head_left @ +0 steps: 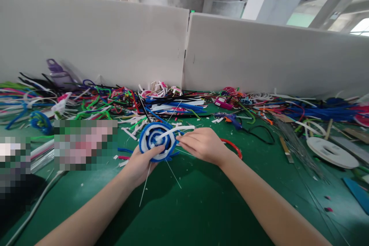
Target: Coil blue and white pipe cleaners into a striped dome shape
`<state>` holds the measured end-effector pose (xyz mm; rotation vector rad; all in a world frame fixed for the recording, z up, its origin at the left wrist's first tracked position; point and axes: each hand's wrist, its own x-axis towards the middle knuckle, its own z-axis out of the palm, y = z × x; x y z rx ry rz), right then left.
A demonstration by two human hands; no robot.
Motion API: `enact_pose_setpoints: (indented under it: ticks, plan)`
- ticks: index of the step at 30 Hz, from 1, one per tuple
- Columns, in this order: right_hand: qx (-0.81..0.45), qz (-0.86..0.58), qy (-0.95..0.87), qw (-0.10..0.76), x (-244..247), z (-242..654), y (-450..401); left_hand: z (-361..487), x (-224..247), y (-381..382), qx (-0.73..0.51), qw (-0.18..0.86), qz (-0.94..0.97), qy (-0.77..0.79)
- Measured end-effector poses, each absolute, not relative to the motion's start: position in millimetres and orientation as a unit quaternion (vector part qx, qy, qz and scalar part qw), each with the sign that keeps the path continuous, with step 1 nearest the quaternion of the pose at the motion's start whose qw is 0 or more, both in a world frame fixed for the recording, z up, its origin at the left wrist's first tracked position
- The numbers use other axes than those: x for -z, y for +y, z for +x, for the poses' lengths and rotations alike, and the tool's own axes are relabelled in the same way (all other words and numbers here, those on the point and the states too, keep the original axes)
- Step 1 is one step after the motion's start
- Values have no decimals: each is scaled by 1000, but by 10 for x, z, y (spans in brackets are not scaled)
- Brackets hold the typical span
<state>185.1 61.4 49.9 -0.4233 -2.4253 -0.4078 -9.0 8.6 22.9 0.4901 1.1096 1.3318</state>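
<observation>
A round blue and white coil of fuzzy stems (150, 135) is held up over the green table, with thin clear rods sticking out around it. My left hand (143, 164) grips its lower left side, the thumb lying over the front of the coil. At its right edge, my right hand (198, 143) has its fingers pinched together by a small blue tip. A white stem (184, 127) runs from the coil's middle toward the right, just above those fingers. What exactly the right fingers pinch is too small to name.
Piles of coloured stems (178, 107) line the back below a pale partition (115, 42). A glue gun (230, 119), a white spool (331, 153), a purple bottle (59, 75) and a red stem (235, 147) are around. A white cable (37, 203) crosses the left.
</observation>
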Motion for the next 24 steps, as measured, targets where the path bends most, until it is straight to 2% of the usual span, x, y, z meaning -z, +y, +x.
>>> enact_pose_setpoints:
  ticks: [5, 8, 14, 18, 21, 24]
  plan:
    - [121, -236, -937, 229, -635, 1840, 528, -70, -197, 60, -581, 584, 281, 492]
    - [119, -290, -926, 211, -678, 1784, 440, -92, -174, 33, -583, 529, 363, 498]
    - [156, -335, -887, 277, -636, 1662, 319, -96, -290, -31, -623, 468, 393, 487]
    - [181, -353, -860, 320, -607, 1613, 277, -85, -332, -83, -607, 404, 467, 501]
    - [143, -380, -846, 347, -593, 1578, 258, -82, -314, -96, -593, 319, 568, 473]
    - [54, -409, -830, 376, -581, 1550, 250, -69, -323, -85, -601, 257, 625, 426]
